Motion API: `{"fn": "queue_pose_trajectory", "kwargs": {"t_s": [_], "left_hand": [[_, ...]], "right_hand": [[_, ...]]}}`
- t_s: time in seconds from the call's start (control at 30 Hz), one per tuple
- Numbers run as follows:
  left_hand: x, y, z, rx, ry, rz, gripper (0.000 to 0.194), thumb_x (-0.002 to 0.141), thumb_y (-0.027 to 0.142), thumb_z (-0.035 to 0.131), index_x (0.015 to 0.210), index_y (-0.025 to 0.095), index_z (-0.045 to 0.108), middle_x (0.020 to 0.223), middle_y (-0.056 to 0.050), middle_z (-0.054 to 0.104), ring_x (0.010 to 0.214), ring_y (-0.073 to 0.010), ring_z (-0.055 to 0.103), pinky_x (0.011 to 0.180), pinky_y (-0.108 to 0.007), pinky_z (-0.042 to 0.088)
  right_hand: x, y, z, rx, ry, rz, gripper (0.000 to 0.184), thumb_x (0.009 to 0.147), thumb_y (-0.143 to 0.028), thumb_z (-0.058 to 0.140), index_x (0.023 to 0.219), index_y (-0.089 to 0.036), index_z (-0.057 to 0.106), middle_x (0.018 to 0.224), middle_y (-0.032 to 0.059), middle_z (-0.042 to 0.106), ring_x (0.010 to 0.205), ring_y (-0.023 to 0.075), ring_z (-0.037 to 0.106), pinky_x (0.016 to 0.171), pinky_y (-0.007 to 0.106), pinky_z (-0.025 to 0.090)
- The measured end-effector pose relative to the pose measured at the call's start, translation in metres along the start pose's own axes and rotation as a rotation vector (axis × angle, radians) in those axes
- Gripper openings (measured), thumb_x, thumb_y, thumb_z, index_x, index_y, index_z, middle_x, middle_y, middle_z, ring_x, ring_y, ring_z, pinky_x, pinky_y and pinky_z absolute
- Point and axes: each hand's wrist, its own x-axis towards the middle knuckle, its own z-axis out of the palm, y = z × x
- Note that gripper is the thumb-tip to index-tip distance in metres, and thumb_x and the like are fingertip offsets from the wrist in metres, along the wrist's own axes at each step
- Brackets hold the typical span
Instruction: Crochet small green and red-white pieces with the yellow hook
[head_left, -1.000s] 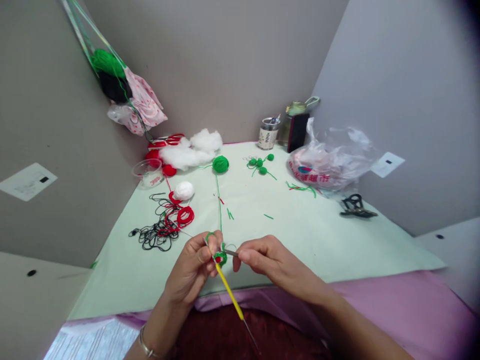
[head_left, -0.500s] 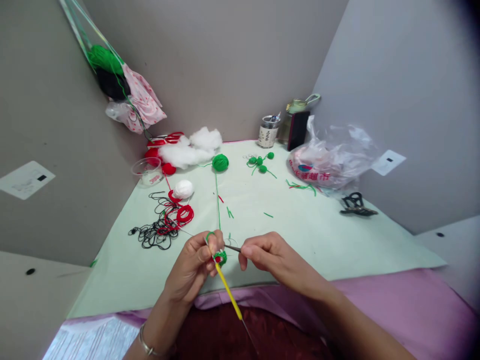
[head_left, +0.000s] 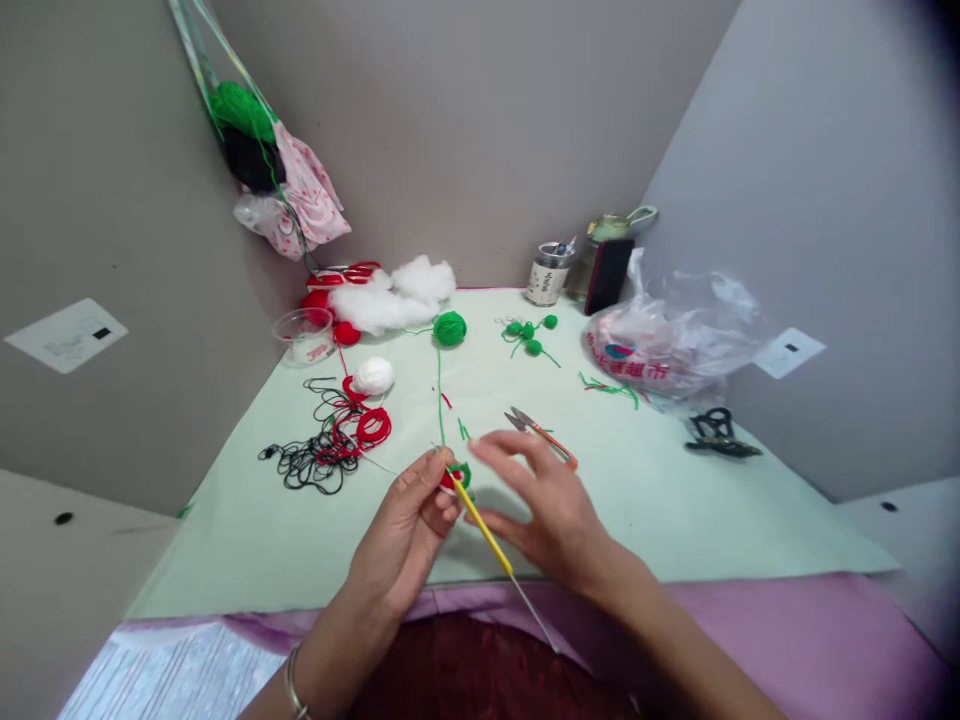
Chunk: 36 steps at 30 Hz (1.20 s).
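Note:
Between the fingers of my left hand (head_left: 409,510) is a small red, white and green crochet piece (head_left: 452,478). A crochet hook (head_left: 484,528) with a yellow grip sits in the piece and slants down to the right, its thin metal shaft pointing at my lap. Close to the piece on the right, my right hand (head_left: 551,505) has its thumb and fingers apart, holding nothing. Thread snips (head_left: 544,437) with orange handles lie on the table just beyond it. A green strand runs from the crochet piece back to a green yarn ball (head_left: 450,328).
Tangled black cord (head_left: 315,460), red yarn (head_left: 373,426) and a white yarn ball (head_left: 373,377) lie left. White stuffing (head_left: 390,300) and a clear tub (head_left: 306,338) are behind. Small green pieces (head_left: 531,332), a plastic bag (head_left: 660,340) and a black clip (head_left: 720,435) are rightward.
The dark-tipped tool has left my right hand, and the snips now lie on the table. That hand has opened beside the crochet piece. The view has shifted slightly.

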Motion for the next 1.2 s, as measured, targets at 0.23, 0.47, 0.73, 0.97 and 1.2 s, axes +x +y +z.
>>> {"fn": "queue_pose_trajectory", "kwargs": {"t_s": [0.23, 0.47, 0.73, 0.97, 1.2], "left_hand": [[-0.006, -0.006, 0.002, 0.178, -0.019, 0.102, 0.034, 0.071, 0.036, 0.098, 0.088, 0.015, 0.077, 0.082, 0.002, 0.066, 0.057, -0.0040, 0.048, 0.055, -0.015, 0.046], [-0.009, -0.005, 0.007, 0.328, -0.067, 0.169, 0.032, 0.078, 0.031, 0.092, 0.106, 0.020, 0.084, 0.081, 0.002, 0.060, 0.059, -0.0061, 0.046, 0.054, -0.018, 0.044], [-0.010, -0.006, 0.007, 0.246, -0.121, 0.047, 0.051, 0.079, 0.026, 0.091, 0.127, 0.021, 0.077, 0.081, 0.003, 0.065, 0.048, -0.0023, 0.042, 0.045, -0.018, 0.034], [-0.012, -0.004, 0.011, 0.201, -0.133, 0.053, 0.033, 0.085, 0.026, 0.086, 0.116, 0.018, 0.080, 0.075, 0.003, 0.064, 0.059, -0.0071, 0.057, 0.060, -0.021, 0.047], [-0.012, -0.005, 0.005, 0.319, -0.128, 0.148, 0.024, 0.089, 0.029, 0.083, 0.111, 0.020, 0.081, 0.077, 0.003, 0.063, 0.063, -0.0066, 0.054, 0.064, -0.021, 0.044]], "right_hand": [[0.003, -0.028, 0.008, 0.339, 0.155, 0.135, 0.035, 0.104, -0.017, 0.057, 0.133, -0.028, 0.072, 0.111, 0.0085, 0.073, 0.098, 0.0181, 0.072, 0.084, 0.030, 0.061], [0.008, -0.024, 0.003, 0.711, 0.255, 0.450, 0.017, 0.098, -0.022, 0.069, 0.105, -0.029, 0.082, 0.093, 0.0041, 0.077, 0.087, 0.0189, 0.071, 0.075, 0.031, 0.058], [0.002, -0.020, 0.014, 0.884, 0.297, 0.620, 0.009, 0.089, -0.022, 0.081, 0.091, -0.030, 0.083, 0.087, 0.0001, 0.075, 0.079, 0.0151, 0.069, 0.070, 0.026, 0.054], [-0.003, -0.015, 0.013, 1.025, 0.237, 0.663, 0.014, 0.096, -0.040, 0.075, 0.104, -0.033, 0.084, 0.098, 0.0007, 0.074, 0.091, 0.0150, 0.068, 0.083, 0.026, 0.055], [-0.003, -0.017, 0.014, 0.983, 0.282, 0.530, 0.018, 0.104, -0.031, 0.064, 0.107, -0.031, 0.082, 0.102, 0.0024, 0.076, 0.097, 0.0169, 0.069, 0.087, 0.029, 0.056]]}}
